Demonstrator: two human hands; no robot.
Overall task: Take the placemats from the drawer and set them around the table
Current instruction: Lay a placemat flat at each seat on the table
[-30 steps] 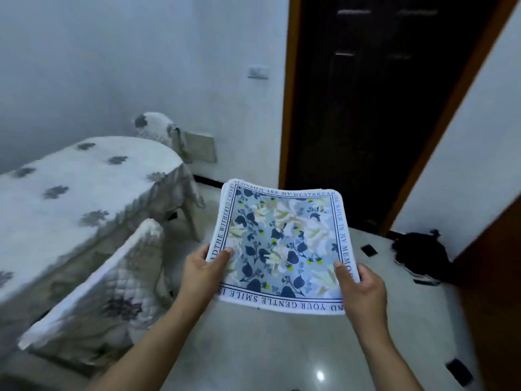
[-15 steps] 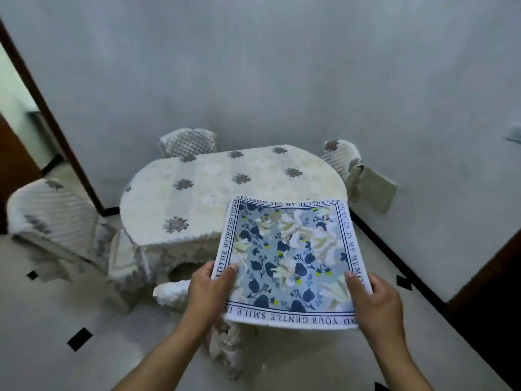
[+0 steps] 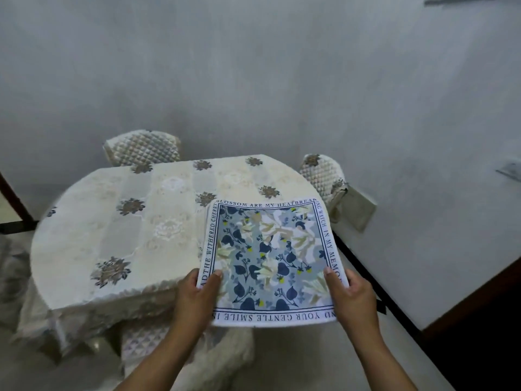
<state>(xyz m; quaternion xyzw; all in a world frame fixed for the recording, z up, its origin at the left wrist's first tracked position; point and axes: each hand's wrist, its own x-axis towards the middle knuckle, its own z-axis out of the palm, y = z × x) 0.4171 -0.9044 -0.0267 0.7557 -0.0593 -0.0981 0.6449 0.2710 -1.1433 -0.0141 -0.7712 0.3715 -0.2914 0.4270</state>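
A plain grey wall (image 3: 253, 80) closes the room behind a round tabletop (image 3: 141, 235), which is covered by a cream cloth with dark flower motifs.

1. Placemat (image 3: 270, 255): square, with a white border carrying dark lettering and a centre panel of blue leaves and pale flowers. It is held almost flat above the near right part of the tabletop. Its far half lies over the cloth; its near edge projects past the tabletop rim towards the person. Whether the far edge touches the cloth cannot be determined.

2. Left hand (image 3: 197, 300): takes the near left edge of the placemat. The thumb lies on the printed face and the fingers curl below, out of sight. The grip is closed on the placemat.

3. Right hand (image 3: 352, 300): takes the near right edge in the same way, thumb on top and fingers wrapped under the border. This grip is also closed on the placemat.

4. Surroundings: a chair with a quilted cover (image 3: 143, 146) stands at the far side of the tabletop, against the wall. A second quilted chair (image 3: 321, 173) stands at the right side, just beyond the far right corner of the placemat. A third chair (image 3: 146, 342) is pushed under the near rim, below the left forearm. The pale floor (image 3: 324, 362) meets the right wall at a dark skirting strip (image 3: 366, 277).
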